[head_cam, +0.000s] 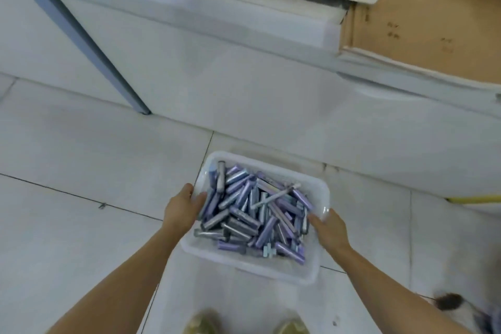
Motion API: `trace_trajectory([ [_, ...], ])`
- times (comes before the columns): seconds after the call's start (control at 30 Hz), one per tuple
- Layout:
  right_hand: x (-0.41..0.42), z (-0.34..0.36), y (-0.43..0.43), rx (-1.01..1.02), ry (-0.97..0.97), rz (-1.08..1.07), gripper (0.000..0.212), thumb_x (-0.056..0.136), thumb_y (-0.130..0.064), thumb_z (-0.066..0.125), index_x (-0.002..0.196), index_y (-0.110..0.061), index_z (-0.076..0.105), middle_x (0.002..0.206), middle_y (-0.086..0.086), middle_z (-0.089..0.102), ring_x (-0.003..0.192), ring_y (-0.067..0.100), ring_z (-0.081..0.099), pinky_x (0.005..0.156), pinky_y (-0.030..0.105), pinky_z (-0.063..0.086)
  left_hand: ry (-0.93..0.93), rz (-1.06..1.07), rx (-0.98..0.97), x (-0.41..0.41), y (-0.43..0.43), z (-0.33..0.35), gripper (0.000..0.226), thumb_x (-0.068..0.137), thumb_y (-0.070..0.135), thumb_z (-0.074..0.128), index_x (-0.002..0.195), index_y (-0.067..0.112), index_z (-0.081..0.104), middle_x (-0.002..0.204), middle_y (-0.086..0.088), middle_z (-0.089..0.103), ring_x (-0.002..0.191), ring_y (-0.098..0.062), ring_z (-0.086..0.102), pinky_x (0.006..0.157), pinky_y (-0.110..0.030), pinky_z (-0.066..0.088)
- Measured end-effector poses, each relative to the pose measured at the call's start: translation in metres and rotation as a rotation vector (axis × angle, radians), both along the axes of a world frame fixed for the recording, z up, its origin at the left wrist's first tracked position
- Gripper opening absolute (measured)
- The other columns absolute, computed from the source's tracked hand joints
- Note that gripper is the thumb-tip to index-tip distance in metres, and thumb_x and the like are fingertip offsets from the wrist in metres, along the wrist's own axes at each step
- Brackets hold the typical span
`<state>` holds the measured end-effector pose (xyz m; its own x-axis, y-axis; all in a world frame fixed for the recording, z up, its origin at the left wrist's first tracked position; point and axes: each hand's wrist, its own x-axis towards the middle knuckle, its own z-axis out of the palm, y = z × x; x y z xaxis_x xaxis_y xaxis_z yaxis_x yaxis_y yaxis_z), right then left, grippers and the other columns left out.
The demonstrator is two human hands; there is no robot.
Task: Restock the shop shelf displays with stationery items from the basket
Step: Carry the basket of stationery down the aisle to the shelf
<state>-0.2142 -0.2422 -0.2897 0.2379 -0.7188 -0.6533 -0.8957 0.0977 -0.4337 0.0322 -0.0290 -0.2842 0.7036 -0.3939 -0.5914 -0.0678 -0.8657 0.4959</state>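
You've got both hands on the basket point(252, 266), low over the floor tiles point(81, 149) just ahead of your shoes. Your left hand point(184, 206) grips the left rim with the thumb hooked inside, and your right hand point(329, 228) grips the right rim, fingers curled out of sight beneath. The basket is heaped with purple and silver tubes point(254, 211), so restocking looks barely begun. No shelf display is in view, only a white cabinet base point(217, 62). Whether the basket rests on the floor, I can't tell.

I'm making out no readable text, dark marks on the brown cardboard box point(423, 22) coming through too blurred, purple-silver stationery tubes point(254, 211) likewise.
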Motion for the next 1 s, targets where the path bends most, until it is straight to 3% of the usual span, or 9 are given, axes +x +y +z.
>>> trace_trajectory([
  [0.13,0.007,0.023,0.01,-0.093,-0.113,-0.044,0.024,0.094,-0.022,0.06,0.104,-0.001,0.059,0.099,0.016,0.064,0.082,0.026,0.057,0.067,0.027,0.042,-0.084,0.058,-0.08,-0.003,0.012,0.015,0.035,0.097,0.034,0.053,0.074,0.012,0.038,0.06,-0.002,0.047,0.055,-0.02,0.042,0.049,-0.031,0.029],
  [0.2,0.013,0.053,0.016,-0.094,-0.162,-0.032,0.016,0.095,-0.023,0.06,0.101,-0.007,0.057,0.094,0.008,0.061,0.075,0.015,0.055,0.058,0.012,0.039,-0.107,0.109,-0.108,-0.005,0.027,0.04,0.04,0.096,0.034,0.055,0.069,0.014,0.033,0.057,-0.002,0.041,0.052,-0.018,0.034,0.05,-0.032,0.028],
  [0.27,0.022,0.091,0.024,-0.085,-0.207,0.0,0.013,0.095,-0.024,0.059,0.102,-0.013,0.057,0.092,0.003,0.06,0.076,0.01,0.055,0.057,0.007,0.036,-0.109,0.173,-0.153,-0.008,0.046,0.077,0.041,0.096,0.033,0.055,0.067,0.016,0.032,0.057,-0.002,0.04,0.053,-0.018,0.033,0.05,-0.033,0.028],
  [0.37,0.04,0.158,0.038,-0.059,-0.244,0.061,0.019,0.096,-0.026,0.058,0.106,-0.011,0.058,0.095,0.003,0.061,0.083,0.017,0.057,0.061,0.01,0.038,-0.12,0.281,-0.196,-0.009,0.077,0.144,0.04,0.097,0.031,0.053,0.068,0.016,0.032,0.058,-0.002,0.04,0.052,-0.017,0.033,0.049,-0.033,0.029],
  [0.57,0.094,0.319,0.076,-0.031,-0.338,0.215,0.019,0.095,-0.027,0.059,0.105,-0.012,0.059,0.094,0.003,0.062,0.081,0.012,0.056,0.062,0.01,0.039,-0.165,0.493,-0.214,-0.008,0.149,0.309,0.04,0.099,0.035,0.05,0.069,0.018,0.03,0.06,0.0,0.036,0.054,-0.015,0.029,0.05,-0.033,0.028],
  [0.7,0.139,0.435,0.113,0.017,-0.413,0.32,0.012,0.093,-0.024,0.062,0.095,-0.013,0.057,0.087,0.006,0.06,0.075,0.014,0.055,0.063,0.022,0.043,-0.228,0.65,-0.259,-0.007,0.207,0.427,0.035,0.099,0.031,0.05,0.07,0.018,0.035,0.061,0.001,0.04,0.053,-0.011,0.033,0.049,-0.022,0.031],
  [0.87,0.195,0.57,0.181,0.045,-0.488,0.491,0.02,0.091,-0.019,0.065,0.083,-0.024,0.048,0.077,-0.002,0.053,0.066,0.007,0.051,0.057,0.016,0.041,-0.302,0.857,-0.284,-0.008,0.286,0.563,0.034,0.099,0.029,0.051,0.073,0.014,0.036,0.062,0.001,0.04,0.054,-0.01,0.034,0.05,-0.019,0.031],
  [1.0,0.243,0.648,0.247,0.051,-0.528,0.621,0.013,0.09,-0.011,0.063,0.094,-0.009,0.051,0.08,0.002,0.052,0.07,0.014,0.051,0.058,0.018,0.042,-0.361,0.984,-0.289,-0.006,0.349,0.648,0.03,0.1,0.028,0.05,0.075,0.014,0.04,0.066,0.001,0.044,0.058,-0.011,0.039,0.051,-0.016,0.033],
])
